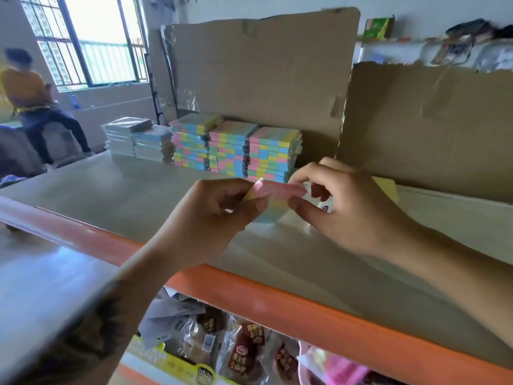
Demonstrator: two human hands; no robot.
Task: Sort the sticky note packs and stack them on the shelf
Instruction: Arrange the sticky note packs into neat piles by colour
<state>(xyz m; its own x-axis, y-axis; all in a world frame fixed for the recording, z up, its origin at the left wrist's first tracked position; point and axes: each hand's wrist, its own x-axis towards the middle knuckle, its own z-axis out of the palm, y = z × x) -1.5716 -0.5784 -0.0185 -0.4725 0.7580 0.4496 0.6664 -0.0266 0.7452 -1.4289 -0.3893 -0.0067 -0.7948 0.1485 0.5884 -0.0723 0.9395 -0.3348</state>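
Note:
Both my hands hold one pastel sticky note pack (274,200) just above the shelf board (133,195). My left hand (213,218) pinches its left end, and my right hand (347,207) pinches its right end with curled fingers. The pack shows pink on top, then yellow and blue bands below. Behind it, three tall stacks of multicoloured sticky note packs (236,148) stand against the cardboard back. Further left are lower stacks of blue and pale packs (136,140). A yellow pack (387,188) lies partly hidden behind my right hand.
Cardboard sheets (261,70) wall off the back of the shelf. An orange beam (277,304) edges the shelf front. Packaged snacks (244,354) fill the level below. A person (33,104) sits by the window at far left.

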